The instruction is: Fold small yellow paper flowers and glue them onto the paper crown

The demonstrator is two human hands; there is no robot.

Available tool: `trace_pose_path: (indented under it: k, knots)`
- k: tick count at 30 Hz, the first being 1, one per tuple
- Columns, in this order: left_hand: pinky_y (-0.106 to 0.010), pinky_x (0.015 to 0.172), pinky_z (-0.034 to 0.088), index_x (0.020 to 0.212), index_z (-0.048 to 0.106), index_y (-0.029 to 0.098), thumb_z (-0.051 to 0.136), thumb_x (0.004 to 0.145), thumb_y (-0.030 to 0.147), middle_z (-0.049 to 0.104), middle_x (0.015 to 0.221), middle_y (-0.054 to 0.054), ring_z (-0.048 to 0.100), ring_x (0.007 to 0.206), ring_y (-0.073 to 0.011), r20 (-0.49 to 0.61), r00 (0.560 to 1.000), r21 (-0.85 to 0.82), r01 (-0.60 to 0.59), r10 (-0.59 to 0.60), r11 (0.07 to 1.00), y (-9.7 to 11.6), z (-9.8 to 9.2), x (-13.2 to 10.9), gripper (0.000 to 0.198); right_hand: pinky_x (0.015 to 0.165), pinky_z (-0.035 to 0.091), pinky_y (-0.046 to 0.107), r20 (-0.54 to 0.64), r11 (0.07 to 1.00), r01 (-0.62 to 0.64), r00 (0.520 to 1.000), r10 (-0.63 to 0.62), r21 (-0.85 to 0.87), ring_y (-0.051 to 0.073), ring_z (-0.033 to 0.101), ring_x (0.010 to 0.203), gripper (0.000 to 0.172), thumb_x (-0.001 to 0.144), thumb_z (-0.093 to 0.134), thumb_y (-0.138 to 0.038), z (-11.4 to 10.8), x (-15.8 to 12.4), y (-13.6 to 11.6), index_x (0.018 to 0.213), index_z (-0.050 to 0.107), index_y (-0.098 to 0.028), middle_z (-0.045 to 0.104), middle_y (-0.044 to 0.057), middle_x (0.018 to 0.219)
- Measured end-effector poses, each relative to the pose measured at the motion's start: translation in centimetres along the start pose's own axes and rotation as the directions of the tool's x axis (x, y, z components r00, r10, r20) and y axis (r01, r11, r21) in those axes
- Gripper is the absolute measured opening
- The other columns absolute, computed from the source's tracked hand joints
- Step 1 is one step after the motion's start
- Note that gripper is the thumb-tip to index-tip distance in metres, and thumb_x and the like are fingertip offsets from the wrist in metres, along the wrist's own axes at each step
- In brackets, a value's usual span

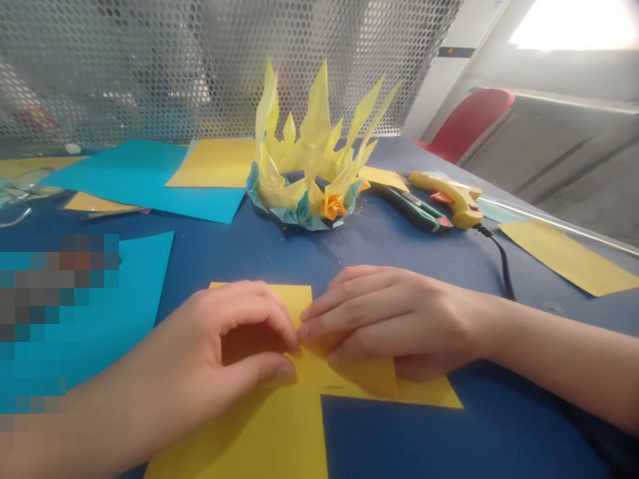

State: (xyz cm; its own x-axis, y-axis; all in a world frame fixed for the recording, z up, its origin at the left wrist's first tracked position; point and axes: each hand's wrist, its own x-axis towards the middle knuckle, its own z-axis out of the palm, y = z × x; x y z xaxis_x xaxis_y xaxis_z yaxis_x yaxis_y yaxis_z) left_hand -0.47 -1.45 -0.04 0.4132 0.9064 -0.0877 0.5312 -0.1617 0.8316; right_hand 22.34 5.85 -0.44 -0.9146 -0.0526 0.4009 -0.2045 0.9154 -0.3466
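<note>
Near the bottom centre, a small piece of yellow paper (377,378) lies on larger yellow sheets (279,432). My left hand (234,339) curves over it, the thumb and fingertips closing in a pinch at the paper's left edge. From the right, my right hand (394,319) holds the same piece, its fingers pressed together on top and its thumb partly hidden. The fingertips of both hands almost meet. Behind them stands a pale yellow paper crown (318,110) with tall points, a blue-green base and an orange paper flower (333,207).
A green-and-black cutter (417,209) lies beside a yellow glue gun (452,196) with a black cord. Blue sheets (134,176) and a yellow sheet (564,256) are spread on the dark blue table. A perforated metal screen (150,73) rises behind; a red chair (464,126) is beyond.
</note>
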Motion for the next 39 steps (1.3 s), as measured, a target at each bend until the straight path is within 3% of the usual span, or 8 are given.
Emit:
trace_pose_path:
  k: [7,15,39]
  knots:
    - [-0.017,0.068,0.053,0.073,0.071,0.028,0.071,0.074,0.016,0.071,0.082,0.006,0.067,0.076,-0.0117,0.025,0.999,0.017,-0.047,0.046,0.999,-0.4,-0.6,0.3,0.012,0.094,0.050,0.032,0.024,0.999,0.018,1.000,-0.017,-0.036,0.020,0.064,0.112,0.026,0.094,0.043,-0.011,0.0,-0.1,-0.2,0.092,0.069,-0.008,0.072,0.016,0.111]
    - [-0.015,0.077,0.054,0.082,0.075,0.034,0.073,0.075,0.019,0.070,0.094,0.007,0.068,0.086,-0.0121,0.139,0.990,0.063,-0.046,0.036,0.997,-0.7,-1.3,0.4,0.016,0.096,0.050,0.031,0.024,1.000,0.004,1.000,-0.004,-0.013,0.019,0.064,0.113,0.026,0.095,0.042,-0.011,0.1,-0.1,-0.2,0.093,0.068,-0.010,0.072,0.014,0.112]
    - [-0.021,0.076,0.057,0.083,0.076,0.032,0.071,0.074,0.015,0.071,0.095,0.003,0.069,0.087,-0.0162,0.155,0.987,0.049,-0.042,0.034,0.998,-0.7,-1.5,0.5,0.019,0.094,0.051,0.032,0.015,1.000,0.000,1.000,0.000,0.014,0.020,0.066,0.110,0.020,0.090,0.047,-0.008,0.2,-0.1,-0.2,0.090,0.067,-0.012,0.073,0.014,0.110]
